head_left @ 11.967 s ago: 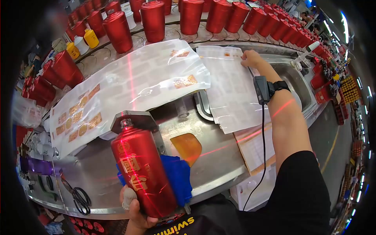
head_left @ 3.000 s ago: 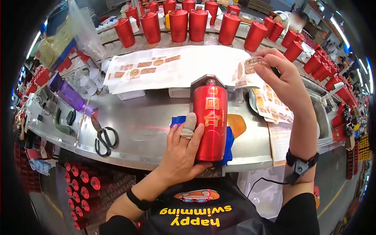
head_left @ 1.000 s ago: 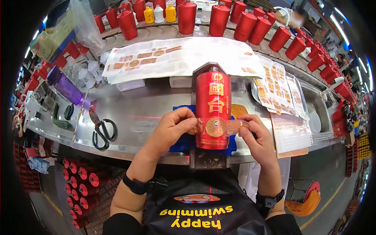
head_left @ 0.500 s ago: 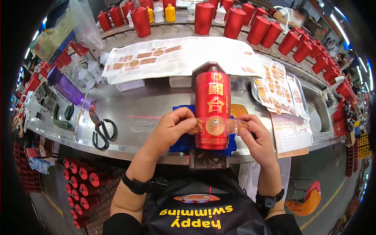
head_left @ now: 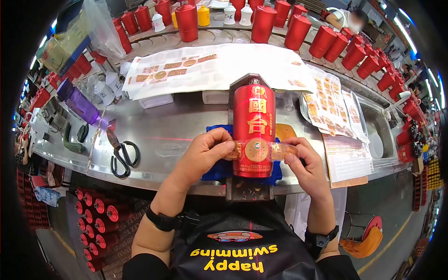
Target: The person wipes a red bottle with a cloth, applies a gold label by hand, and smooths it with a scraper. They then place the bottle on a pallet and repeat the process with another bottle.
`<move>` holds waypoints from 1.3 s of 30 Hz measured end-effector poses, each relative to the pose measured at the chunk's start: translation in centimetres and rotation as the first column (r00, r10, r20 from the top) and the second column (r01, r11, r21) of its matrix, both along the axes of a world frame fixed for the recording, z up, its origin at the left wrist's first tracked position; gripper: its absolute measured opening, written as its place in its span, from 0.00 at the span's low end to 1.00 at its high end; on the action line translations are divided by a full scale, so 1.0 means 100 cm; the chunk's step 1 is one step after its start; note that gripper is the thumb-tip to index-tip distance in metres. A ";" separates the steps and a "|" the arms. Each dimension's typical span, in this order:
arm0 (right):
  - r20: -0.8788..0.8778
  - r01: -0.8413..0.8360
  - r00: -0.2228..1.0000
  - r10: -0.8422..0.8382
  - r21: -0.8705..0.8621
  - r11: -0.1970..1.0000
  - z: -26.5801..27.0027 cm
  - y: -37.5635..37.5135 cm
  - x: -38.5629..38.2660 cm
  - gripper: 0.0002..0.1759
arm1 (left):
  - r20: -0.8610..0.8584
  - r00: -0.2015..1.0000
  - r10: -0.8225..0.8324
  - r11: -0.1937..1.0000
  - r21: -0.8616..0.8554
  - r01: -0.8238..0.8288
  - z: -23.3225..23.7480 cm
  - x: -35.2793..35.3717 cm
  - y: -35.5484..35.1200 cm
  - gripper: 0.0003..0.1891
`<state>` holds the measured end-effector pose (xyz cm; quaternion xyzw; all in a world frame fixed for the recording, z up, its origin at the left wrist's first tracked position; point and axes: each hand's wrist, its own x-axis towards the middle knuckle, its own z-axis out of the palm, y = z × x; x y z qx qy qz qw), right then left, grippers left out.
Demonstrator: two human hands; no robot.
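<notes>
A red bottle with gold characters lies in a dark metal holder at the front of the bench. Across its lower part runs a clear and gold decal strip with a round gold emblem in its middle. My left hand pinches the strip's left end between thumb and fingers. The right end is pinched by my right hand, so the strip spans the bottle's front. A blue cloth sticks out on both sides under the bottle.
Black-handled scissors and a purple bottle lie to the left. Decal sheets cover the back of the bench, with more sheets at right beside a sink. Behind, red bottles stand on a conveyor; a person sits beyond.
The red and white bottles on the conveyor have shifted to the right. Both my hands keep their pinch on the strip; the red bottle and strip have barely moved.
</notes>
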<state>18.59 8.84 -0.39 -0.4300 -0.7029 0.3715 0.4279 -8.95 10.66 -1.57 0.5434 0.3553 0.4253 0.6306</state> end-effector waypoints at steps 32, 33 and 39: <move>-0.289 -0.116 0.957 0.030 -0.285 0.952 -0.002 -0.002 -0.001 0.23 | -0.063 0.997 0.039 0.999 0.029 -0.037 -0.002 0.003 0.000 0.09; -0.319 -0.137 0.947 0.044 -0.278 0.951 -0.003 -0.002 -0.001 0.24 | -0.069 0.997 0.039 0.999 0.031 -0.037 -0.002 0.003 0.000 0.09; -0.129 -0.140 0.983 0.129 -0.079 0.987 -0.004 0.001 -0.001 0.24 | -0.062 0.997 0.037 0.999 0.040 -0.035 -0.003 0.003 0.001 0.09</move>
